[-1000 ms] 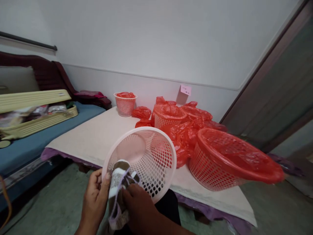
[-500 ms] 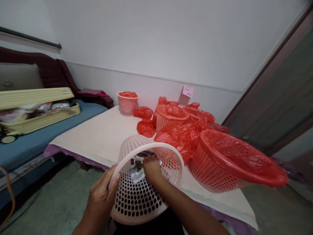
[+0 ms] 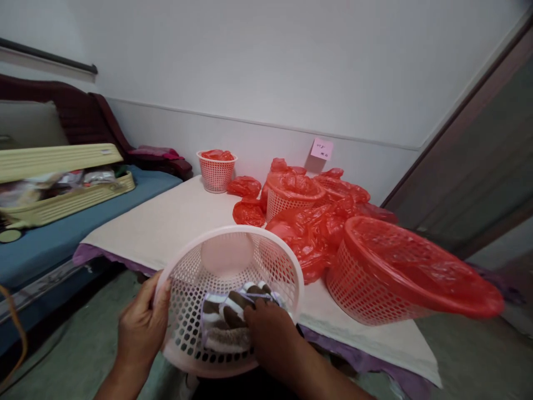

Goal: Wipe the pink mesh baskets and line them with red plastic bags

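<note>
Inside the pink basket (image 3: 275, 258), the right hand (image 3: 272, 336) grips striped cloth (image 3: 227, 319) (brown and white); the left hand (image 3: 142, 319) clasps the rim (image 3: 227, 230).

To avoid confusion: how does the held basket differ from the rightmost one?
The held basket, with striped fabric inside, is in the left hand; the rightmost basket rests on the white cloth. The held basket's rim is pale; the rightmost basket's is covered in red plastic. Both have perforated walls.

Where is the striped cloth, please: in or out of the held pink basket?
In: the striped cloth lies within the rim of the held pink basket, with the right hand on it.
</note>
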### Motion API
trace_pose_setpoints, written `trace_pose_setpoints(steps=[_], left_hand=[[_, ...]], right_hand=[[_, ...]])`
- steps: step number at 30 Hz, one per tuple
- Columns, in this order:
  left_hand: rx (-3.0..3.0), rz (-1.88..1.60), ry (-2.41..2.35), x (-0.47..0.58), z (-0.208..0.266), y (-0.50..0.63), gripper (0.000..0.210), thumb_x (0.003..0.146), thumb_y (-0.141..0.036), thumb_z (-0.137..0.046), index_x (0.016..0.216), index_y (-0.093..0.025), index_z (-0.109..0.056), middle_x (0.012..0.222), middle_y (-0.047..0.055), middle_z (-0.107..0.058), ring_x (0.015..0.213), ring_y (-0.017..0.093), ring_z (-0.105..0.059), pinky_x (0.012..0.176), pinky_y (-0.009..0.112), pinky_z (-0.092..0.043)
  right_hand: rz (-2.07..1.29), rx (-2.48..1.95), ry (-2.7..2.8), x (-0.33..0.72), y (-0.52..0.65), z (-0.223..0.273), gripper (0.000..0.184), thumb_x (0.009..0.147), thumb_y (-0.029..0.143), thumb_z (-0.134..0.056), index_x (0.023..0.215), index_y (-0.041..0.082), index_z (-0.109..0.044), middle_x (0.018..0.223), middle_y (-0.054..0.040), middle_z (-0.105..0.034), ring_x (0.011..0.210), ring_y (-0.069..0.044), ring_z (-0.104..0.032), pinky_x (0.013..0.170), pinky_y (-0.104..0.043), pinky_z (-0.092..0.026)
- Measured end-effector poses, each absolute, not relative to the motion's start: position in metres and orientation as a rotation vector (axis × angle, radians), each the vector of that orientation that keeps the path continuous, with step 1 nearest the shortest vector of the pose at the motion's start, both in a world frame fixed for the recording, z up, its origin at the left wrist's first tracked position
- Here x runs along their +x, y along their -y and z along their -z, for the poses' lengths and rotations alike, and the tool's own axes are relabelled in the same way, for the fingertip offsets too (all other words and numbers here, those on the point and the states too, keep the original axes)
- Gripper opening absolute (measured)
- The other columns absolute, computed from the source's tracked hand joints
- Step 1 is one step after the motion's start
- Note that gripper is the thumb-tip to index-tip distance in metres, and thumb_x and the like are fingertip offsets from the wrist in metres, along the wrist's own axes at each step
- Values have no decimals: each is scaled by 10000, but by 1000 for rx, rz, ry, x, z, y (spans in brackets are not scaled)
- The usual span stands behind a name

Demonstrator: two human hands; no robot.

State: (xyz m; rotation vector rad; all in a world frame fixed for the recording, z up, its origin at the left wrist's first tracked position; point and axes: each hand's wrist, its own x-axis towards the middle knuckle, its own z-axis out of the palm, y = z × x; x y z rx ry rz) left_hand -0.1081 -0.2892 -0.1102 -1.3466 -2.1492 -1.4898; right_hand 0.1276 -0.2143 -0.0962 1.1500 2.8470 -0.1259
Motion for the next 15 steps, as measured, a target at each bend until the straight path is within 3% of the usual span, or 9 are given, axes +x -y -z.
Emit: trace_pose_setpoints(steps=[3,8,10,12,15], left_hand=[[-1290,1567,2225,-111,114,292,435,886,-514,-487,1125,-200,-670,980,43,-746,864,194,-693,776,256,-496],[-1198,1659,2292,-108,119,296,416,858,-534,-500,1091,-239,-678,973,1,-731,873,182,-672,777,247,-487],[-1164,1733,2330,-107,120,297,420,853,-540,-504,1095,-242,-673,983,-3,-720,898,187,-662,801,256,-482],[-1114,1833,2366,-107,120,296,426,847,-551,-511,1100,-244,-664,994,-6,-708,921,193,-653,816,265,-479],[-1054,1925,2406,-110,119,294,433,837,-566,-523,1099,-246,-651,975,-14,-692,922,199,-643,808,272,-480]], right_hand=[[151,1373,-3072,154,217,72,326,761,97,-550,1044,222,-651,969,-84,-675,879,-241,-636,739,-330,-503],[115,1784,-3707,198,195,68,358,864,228,-568,1222,208,-579,1059,-110,-648,970,-245,-612,821,-372,-504],[425,2164,-3719,203,186,75,387,824,289,-628,1200,203,-589,1032,-102,-666,952,-251,-625,808,-375,-517],[975,2481,-3536,198,180,84,379,786,354,-645,1130,195,-626,960,-95,-696,933,-263,-637,806,-388,-530],[1734,2499,-3169,182,179,97,331,736,428,-642,976,204,-687,887,-91,-727,934,-278,-645,841,-410,-531]])
